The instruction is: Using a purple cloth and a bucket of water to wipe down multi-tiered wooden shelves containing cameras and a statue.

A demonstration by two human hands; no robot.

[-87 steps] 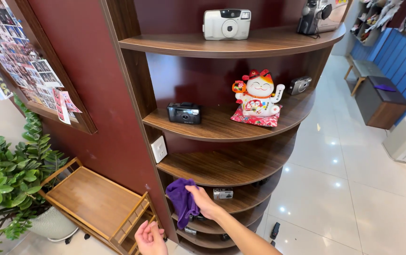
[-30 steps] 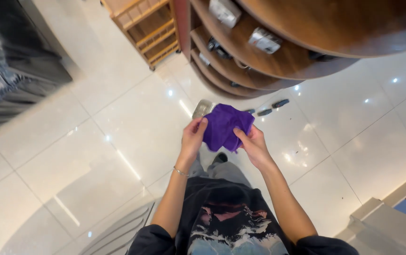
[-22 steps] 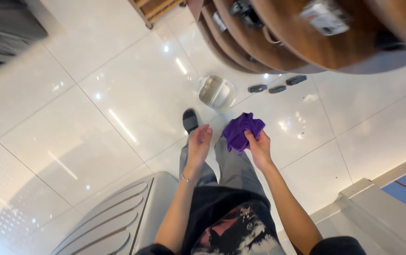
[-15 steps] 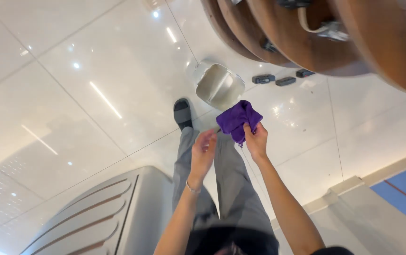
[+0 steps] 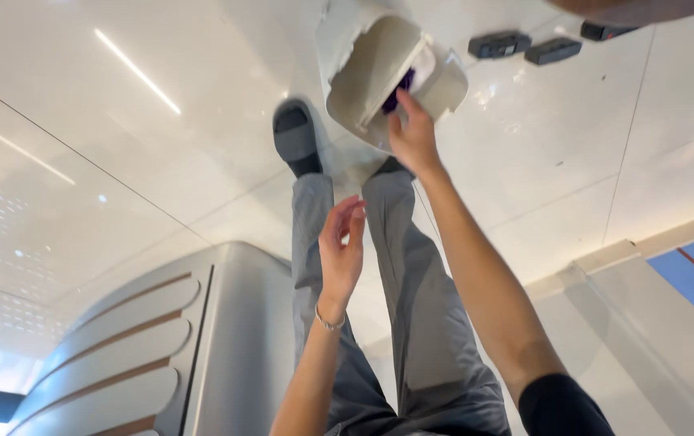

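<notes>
A crumpled purple cloth (image 5: 400, 83) lies partly inside the tilted white bin (image 5: 363, 77).

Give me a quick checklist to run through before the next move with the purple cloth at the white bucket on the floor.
1. Right hand at the rim of the white plastic bucket: ok, it reaches into the opening.
2. Purple cloth inside the bucket: ok, a purple patch shows past the fingers.
3. Grip on the cloth: cannot tell, the fingers hide it.
4. Left hand free: ok, open and empty above the grey trouser legs.
5. Bucket contents: cannot tell, the inside is mostly hidden.
6. Floor near the bucket: not ok, two small dark devices lie on the glossy white tiles close by.
</notes>
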